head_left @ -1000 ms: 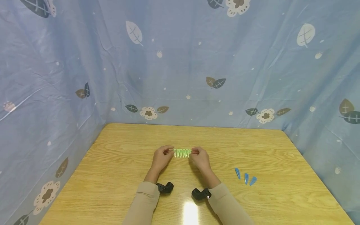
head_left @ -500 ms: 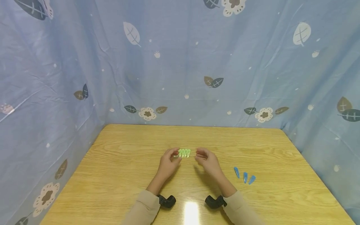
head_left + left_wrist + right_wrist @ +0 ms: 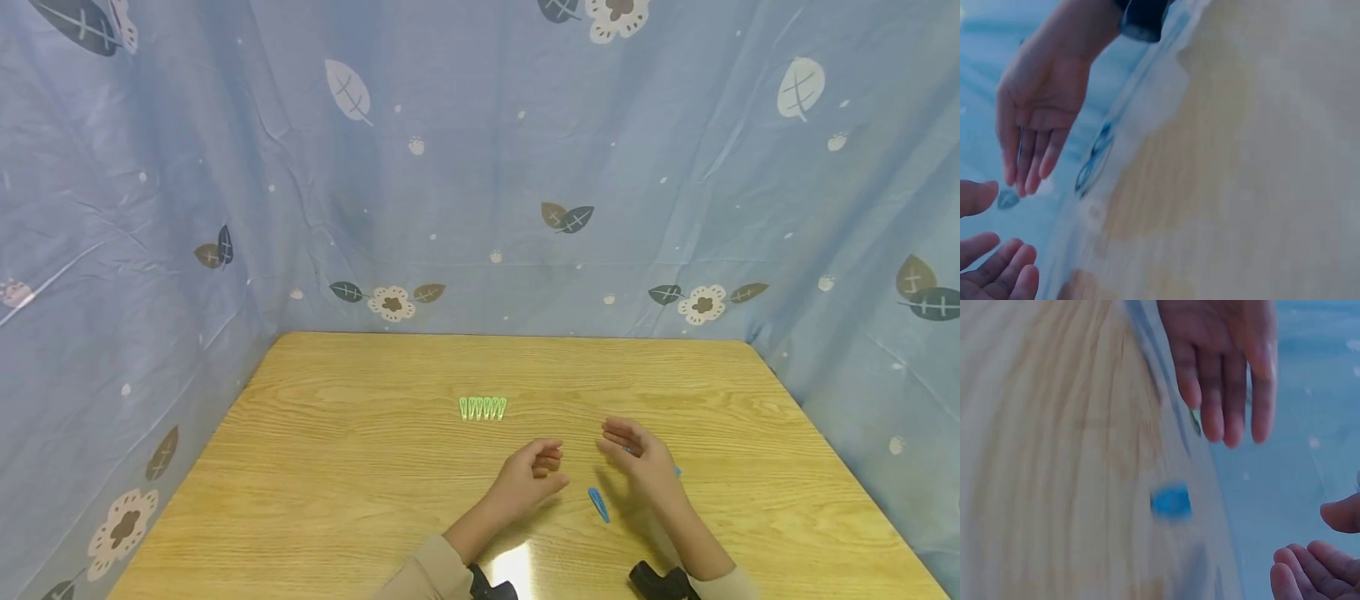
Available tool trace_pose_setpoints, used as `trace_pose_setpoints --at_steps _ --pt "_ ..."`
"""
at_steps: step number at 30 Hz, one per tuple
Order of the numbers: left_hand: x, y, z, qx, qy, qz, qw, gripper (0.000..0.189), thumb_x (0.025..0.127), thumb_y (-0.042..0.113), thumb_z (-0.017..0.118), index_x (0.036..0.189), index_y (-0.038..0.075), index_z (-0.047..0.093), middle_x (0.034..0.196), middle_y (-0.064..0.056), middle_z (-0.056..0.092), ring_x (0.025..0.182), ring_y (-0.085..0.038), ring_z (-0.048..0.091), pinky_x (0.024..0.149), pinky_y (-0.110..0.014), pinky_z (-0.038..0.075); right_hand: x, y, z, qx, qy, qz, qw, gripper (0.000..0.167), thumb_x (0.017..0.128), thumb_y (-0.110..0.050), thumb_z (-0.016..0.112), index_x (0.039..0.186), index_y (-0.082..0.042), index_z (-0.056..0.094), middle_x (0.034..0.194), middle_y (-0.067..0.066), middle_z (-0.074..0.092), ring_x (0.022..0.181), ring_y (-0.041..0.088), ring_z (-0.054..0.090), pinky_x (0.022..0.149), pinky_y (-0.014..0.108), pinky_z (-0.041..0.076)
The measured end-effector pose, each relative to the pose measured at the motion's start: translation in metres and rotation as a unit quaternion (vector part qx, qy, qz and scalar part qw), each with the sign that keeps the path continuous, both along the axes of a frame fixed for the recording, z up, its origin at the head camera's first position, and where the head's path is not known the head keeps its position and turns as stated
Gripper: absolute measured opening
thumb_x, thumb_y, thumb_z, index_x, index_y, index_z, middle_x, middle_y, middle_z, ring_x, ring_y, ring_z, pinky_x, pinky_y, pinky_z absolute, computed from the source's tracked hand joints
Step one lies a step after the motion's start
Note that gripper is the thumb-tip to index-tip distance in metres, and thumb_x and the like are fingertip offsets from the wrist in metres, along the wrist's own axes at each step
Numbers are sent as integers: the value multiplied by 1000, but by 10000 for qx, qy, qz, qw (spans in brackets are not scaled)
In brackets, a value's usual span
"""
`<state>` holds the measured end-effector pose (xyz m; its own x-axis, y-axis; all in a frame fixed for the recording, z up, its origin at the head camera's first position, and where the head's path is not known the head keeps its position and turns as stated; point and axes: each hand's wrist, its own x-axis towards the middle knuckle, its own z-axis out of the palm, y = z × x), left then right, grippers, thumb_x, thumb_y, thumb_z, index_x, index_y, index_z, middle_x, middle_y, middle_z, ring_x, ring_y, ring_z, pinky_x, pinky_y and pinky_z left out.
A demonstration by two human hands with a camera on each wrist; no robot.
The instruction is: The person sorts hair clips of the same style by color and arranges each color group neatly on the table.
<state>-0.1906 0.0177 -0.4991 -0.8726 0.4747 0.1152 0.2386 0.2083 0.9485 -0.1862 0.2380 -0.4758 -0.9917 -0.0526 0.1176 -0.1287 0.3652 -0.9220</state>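
Note:
Both hands hover over the wooden table with loosely bent fingers and nothing held. My left hand [image 3: 527,479] is just left of a blue snap hair clip [image 3: 598,505], and my right hand [image 3: 648,467] is above and to the right of it. Two more bits of blue clip [image 3: 678,472] peek out around the right hand, which hides the rest. Farther back, several light green snap hair clips [image 3: 482,408] lie side by side in a neat row. A blurred blue clip [image 3: 1171,501] shows in the right wrist view.
The wooden table [image 3: 360,417] is bordered at the back and sides by a blue curtain [image 3: 450,167] with leaf and flower prints. Black wrist devices [image 3: 660,581] are worn at both sleeves. A bright reflection [image 3: 513,567] lies on the tabletop near the front.
Both hands have left the green clips and moved right and nearer, toward the blue clips. One blue clip now appears farther left and nearer than where the three blue clips were.

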Motion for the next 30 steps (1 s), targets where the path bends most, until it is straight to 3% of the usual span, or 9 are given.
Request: trace_pose_setpoints --at_steps 4,9,12,19,25,27,30 --pt "9 15 0 -10 -25 -316 9995 51 93 18 64 135 -2 46 124 -12 55 112 -19 55 94 -25 45 13 23 3 237 48 -279 9993 46 97 -20 59 132 7 47 129 25 54 116 32 55 85 8 40" --pt "16 27 -2 -132 36 -471 9988 50 92 18 65 134 -2 47 123 -10 56 111 -14 54 93 -21 44 25 44 3 455 -17 -564 9974 51 98 -24 57 135 7 43 130 25 52 105 -5 52 84 2 35" --pt "20 33 -3 -350 241 -410 9983 48 92 19 66 132 0 49 122 -7 56 110 -11 54 92 -20 44 31 54 2 442 -102 -754 9961 52 98 -26 57 136 6 43 132 25 51 99 -16 47 82 2 37" --pt "30 42 -3 -834 650 88 9944 44 90 17 67 128 1 52 116 -3 56 107 -10 54 92 -21 45 40 66 -6 505 -207 -1209 9912 48 98 -21 58 133 8 46 129 27 52 93 -16 51 77 7 44" --pt "37 47 -3 -1146 762 406 9897 41 90 19 68 125 2 54 112 0 55 105 -11 53 90 -21 45 43 71 -11 599 -1026 -1464 9821 51 97 -24 59 133 8 45 128 25 55 85 -14 51 74 8 43" --pt "38 49 -4 -1286 912 431 9865 40 90 20 68 123 3 54 111 1 54 103 -9 53 88 -20 45 42 72 -12 824 -1179 -1557 9773 51 96 -25 60 133 7 47 126 22 58 86 -8 55 73 9 43" --pt "40 54 -6 -1424 1177 496 9815 40 88 21 70 121 3 55 109 2 53 100 -7 52 86 -18 45 42 72 -14 1260 -1073 -1630 9727 49 95 -26 61 128 8 51 119 22 62 91 12 64 70 12 44"
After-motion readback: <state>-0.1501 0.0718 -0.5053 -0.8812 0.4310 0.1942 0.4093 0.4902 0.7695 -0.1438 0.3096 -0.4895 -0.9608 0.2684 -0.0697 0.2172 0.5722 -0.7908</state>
